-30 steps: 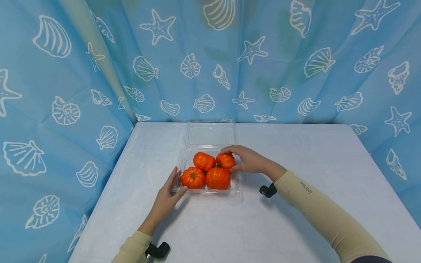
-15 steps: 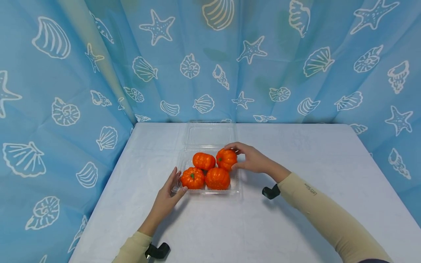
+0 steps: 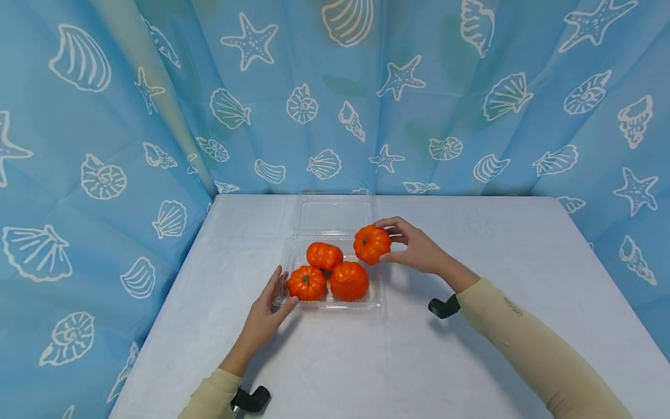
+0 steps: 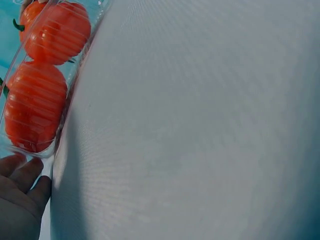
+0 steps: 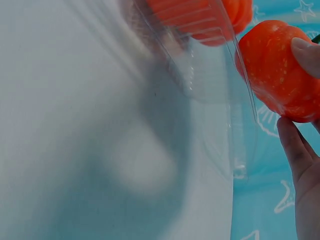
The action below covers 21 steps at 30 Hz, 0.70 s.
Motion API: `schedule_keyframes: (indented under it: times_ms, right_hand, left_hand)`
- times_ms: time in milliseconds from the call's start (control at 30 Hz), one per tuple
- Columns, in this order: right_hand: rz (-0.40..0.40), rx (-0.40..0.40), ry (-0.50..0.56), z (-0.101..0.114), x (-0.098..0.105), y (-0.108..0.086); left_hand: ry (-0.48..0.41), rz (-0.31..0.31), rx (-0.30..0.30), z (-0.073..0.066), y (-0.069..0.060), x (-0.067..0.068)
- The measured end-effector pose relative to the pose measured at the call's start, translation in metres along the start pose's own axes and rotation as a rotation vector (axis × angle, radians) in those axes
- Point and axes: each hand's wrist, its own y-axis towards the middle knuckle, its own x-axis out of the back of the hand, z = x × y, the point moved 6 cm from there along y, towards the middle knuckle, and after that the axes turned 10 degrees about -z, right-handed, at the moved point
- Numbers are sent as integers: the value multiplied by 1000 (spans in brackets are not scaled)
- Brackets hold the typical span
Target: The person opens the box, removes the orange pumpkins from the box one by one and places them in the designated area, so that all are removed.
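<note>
A small orange pumpkin [image 3: 371, 244] with a green stem is held up in my right hand [image 3: 421, 250], thumb on its near side and fingers behind. In the right wrist view that pumpkin [image 5: 280, 70] is off the table, just beyond the container's wall. Inside the open clear plastic container [image 3: 335, 306] sit three more pumpkins: one at back left [image 3: 324, 256], one at front left [image 3: 307, 284] and one at front right [image 3: 349, 281]. My left hand [image 3: 264, 317] rests against the container's left end with fairly straight fingers [image 4: 25, 175], the thumb near the front corner.
The container's clear lid [image 3: 335, 214] lies folded back behind it. A white cloth covers the table [image 3: 471, 233]. A blue curtain [image 3: 314, 105] printed with shells and starfish hangs behind and at the sides.
My right hand has lifted the back-right pumpkin up and to the right. The front-right pumpkin has tipped slightly and shifted right. My left hand has stayed put.
</note>
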Motion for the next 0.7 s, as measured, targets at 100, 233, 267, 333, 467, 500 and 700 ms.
schedule_keyframes:
  times_ms: [100, 233, 267, 333, 467, 500, 700]
  right_hand:
    - [-36, -12, 20, -3, 9, -3]
    - [-71, -19, 37, -10, 19, -6]
    - [-78, -18, 35, -12, 21, -7]
    - [-90, -17, 27, -14, 26, -10]
    - [-113, -28, -9, -22, 33, -15]
    - [-120, -37, -15, -25, 34, -16]
    - [-156, -116, -19, -50, 42, -22]
  left_hand:
    - [0, 0, 1, 0, 0, 0]
    - [-5, 1, 3, 0, -1, 0]
    - [-6, 0, 4, 1, -1, 1]
    - [-9, 0, 4, 1, -1, 1]
    - [1, -1, 3, 2, -1, 0]
    - [2, -1, 4, 2, -1, 0]
    - [9, 2, 2, 2, 0, -1]
